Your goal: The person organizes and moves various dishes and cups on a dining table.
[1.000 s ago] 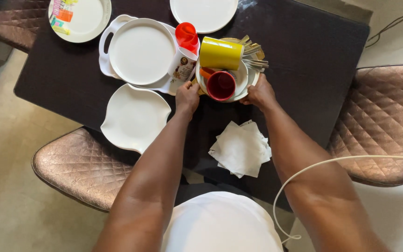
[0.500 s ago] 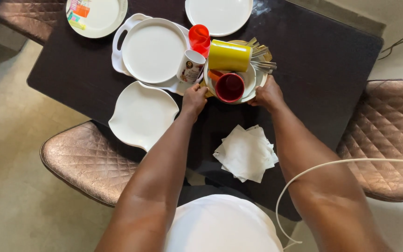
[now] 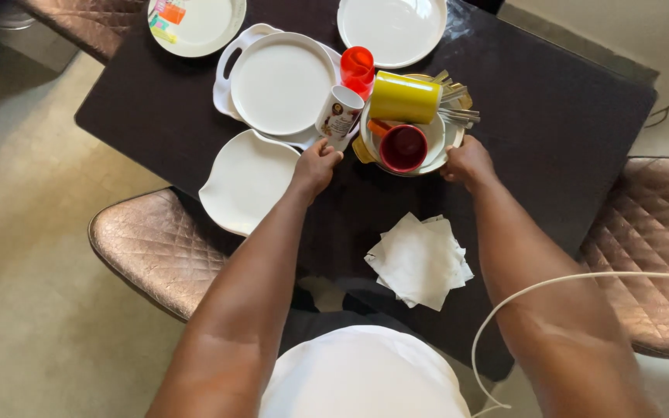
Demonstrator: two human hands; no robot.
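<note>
Left hand and right hand grasping opposite rims of a white bowl stack on the dark table, holding a red cup, tipped yellow mug, cutlery, napkins nearby

A dark table is seen from above. At upper centre, a stack of white plates carrying a yellow cup on its side, a red cup and cutlery is gripped at its lower left edge by the left hand and at its lower right edge by the right hand. White napkins are noted below, apart from the stack.
</note>
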